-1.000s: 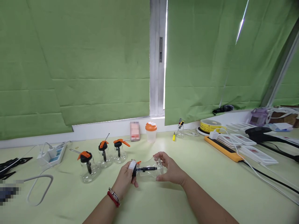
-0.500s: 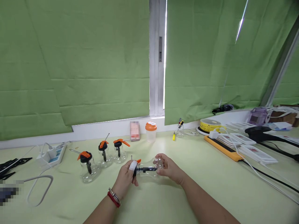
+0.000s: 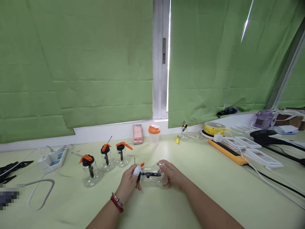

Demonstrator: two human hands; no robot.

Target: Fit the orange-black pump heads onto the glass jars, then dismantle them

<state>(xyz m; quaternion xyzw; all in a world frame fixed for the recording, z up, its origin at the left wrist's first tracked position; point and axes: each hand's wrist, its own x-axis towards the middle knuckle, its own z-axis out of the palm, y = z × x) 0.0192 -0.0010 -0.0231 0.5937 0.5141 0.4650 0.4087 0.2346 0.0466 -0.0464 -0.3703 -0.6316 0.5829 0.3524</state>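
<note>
My left hand [image 3: 131, 178], with white tape around its thumb, is closed on the black cap end of a clear dispenser bottle [image 3: 149, 180]. The bottle lies sideways above the table, a black pump tube inside it. A bit of orange lever and a thin metal spout show past the left thumb. Around the bottle's base my right hand [image 3: 172, 173] is wrapped. To the left stand three similar bottles, the front bottle [image 3: 91, 178], the middle bottle [image 3: 107, 160] and the right bottle [image 3: 122, 157], each with a black cap, orange lever and metal spout.
Behind stand an orange-lidded cup [image 3: 154, 136], a pink box [image 3: 137, 133] and a small jar [image 3: 183, 135] holding tools. On the right lie an orange power strip [image 3: 227, 152], yellow tape [image 3: 214, 128] and white cards [image 3: 263, 157]. A white power strip [image 3: 56, 160] sits left, with cables.
My right hand has shifted its grip on the bottle's base, its fingers now wrapping over and under it. My left hand still holds the cap end.
</note>
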